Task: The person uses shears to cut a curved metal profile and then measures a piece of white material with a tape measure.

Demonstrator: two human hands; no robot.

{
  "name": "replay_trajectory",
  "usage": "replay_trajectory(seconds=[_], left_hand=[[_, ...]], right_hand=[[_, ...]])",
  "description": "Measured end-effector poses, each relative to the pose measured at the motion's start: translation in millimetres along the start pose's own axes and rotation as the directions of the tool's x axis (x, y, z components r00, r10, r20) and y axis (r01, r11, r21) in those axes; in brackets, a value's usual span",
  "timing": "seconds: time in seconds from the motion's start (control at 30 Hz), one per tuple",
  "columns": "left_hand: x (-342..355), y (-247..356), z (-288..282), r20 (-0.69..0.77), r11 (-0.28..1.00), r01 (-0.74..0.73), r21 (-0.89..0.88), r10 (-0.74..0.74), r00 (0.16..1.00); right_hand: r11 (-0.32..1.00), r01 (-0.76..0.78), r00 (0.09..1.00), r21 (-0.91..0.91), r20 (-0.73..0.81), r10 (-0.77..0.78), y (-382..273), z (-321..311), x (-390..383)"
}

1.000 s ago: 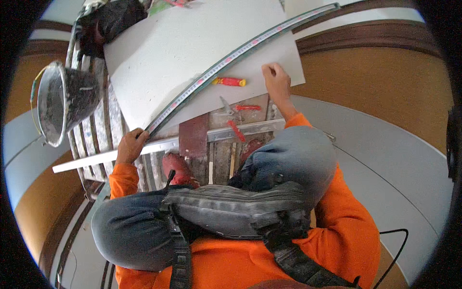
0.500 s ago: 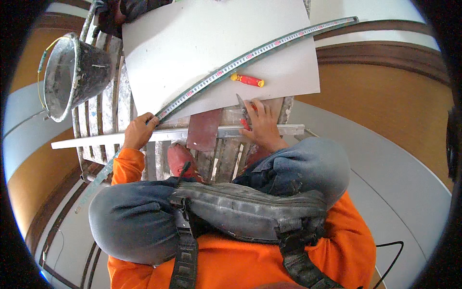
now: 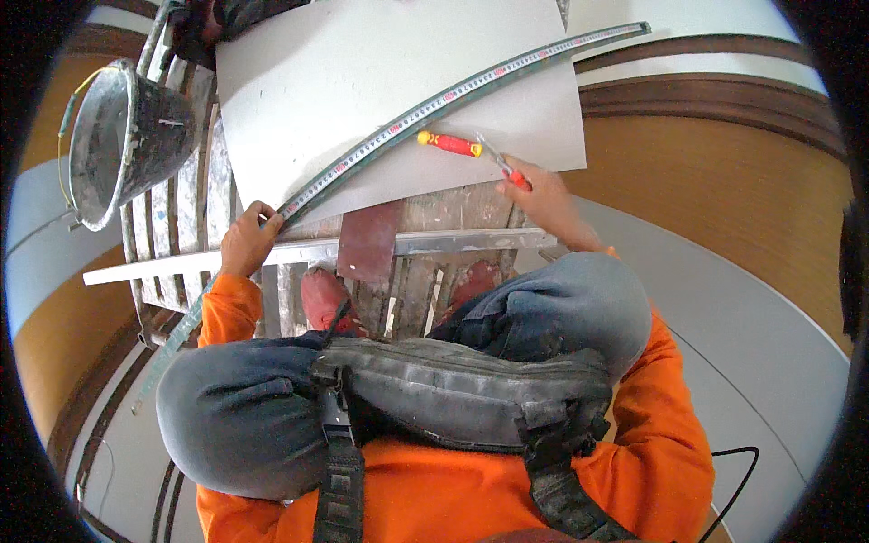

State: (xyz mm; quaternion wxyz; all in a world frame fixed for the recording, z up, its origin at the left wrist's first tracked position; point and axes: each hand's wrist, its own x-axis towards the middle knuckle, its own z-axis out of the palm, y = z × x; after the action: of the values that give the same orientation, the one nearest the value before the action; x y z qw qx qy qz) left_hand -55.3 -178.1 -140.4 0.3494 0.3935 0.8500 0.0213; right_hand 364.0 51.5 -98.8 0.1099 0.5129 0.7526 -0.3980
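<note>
A tape measure's blade [image 3: 389, 136] runs diagonally over a white board [image 3: 308, 81], lying along a narrow greenish strip [image 3: 434, 116]. My left hand [image 3: 249, 240] is closed on the near left end of the tape and strip, just off the board's edge. My right hand [image 3: 548, 204] grips red-handled pliers [image 3: 516, 177], their metal jaws pointing up and left over the board; motion blurs them a little. Close to the jaws lies a red and yellow tool handle [image 3: 453, 143], on the board below the tape.
Slatted planks [image 3: 186, 208] stained with paint carry the board. A long metal bar [image 3: 453, 241] crosses in front of my feet, with a brown-red piece [image 3: 368, 240] over it. On the left a dirty bucket [image 3: 136, 145] lies tipped. Dark cloth [image 3: 244, 18] sits at the top left.
My right hand has moved right and forward with the pliers, bringing their jaws over the board beside the red and yellow handle. The left hand keeps its place on the tape end.
</note>
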Motion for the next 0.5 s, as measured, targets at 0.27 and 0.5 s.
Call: replay_trajectory(seconds=[0.27, 0.5], left_hand=[[-2, -1, 0, 0.043, 0.999, 0.023, -0.036, -0.022, 0.999], [1, -3, 3, 0.048, 0.997, 0.051, -0.057, -0.048, 0.998]], right_hand=[[0.972, 0.231, 0.950, -0.052, -0.203, -0.236, 7, 24, 69], [0.979, 0.183, 0.966, -0.088, -0.171, -0.196, -3, 80, 50]])
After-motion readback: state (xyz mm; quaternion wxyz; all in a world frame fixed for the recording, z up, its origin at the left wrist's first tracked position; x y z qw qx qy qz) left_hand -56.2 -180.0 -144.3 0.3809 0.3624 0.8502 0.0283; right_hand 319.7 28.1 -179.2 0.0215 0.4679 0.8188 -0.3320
